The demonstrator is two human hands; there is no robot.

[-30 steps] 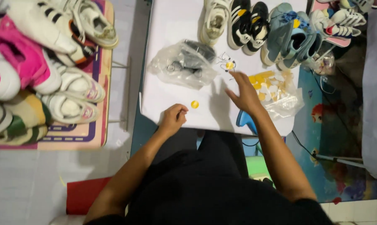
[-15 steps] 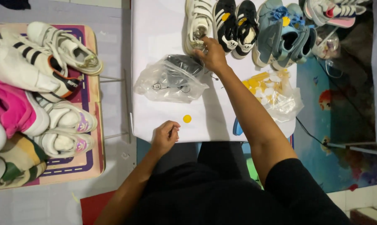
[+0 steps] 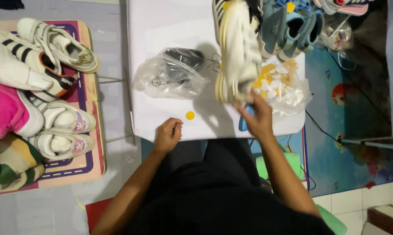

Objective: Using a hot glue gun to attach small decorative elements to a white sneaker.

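Note:
My right hand grips the heel of a white sneaker with a yellowish sole, lifted above the white table and blurred. My left hand rests loosely curled at the table's near edge, holding nothing, right beside a small yellow round sticker. A clear bag with dark items lies on the table left of the sneaker. A clear bag of yellow and white round stickers lies partly under the sneaker, on the right.
Blue-grey sneakers stand at the table's far right. A low pink-bordered table to the left carries several white, pink and striped shoes. A blue patterned mat covers the floor on the right.
My right hand reached to the far row of shoes, took the white sneaker and pulled it toward me over the sticker bag. My left hand stayed by the yellow sticker.

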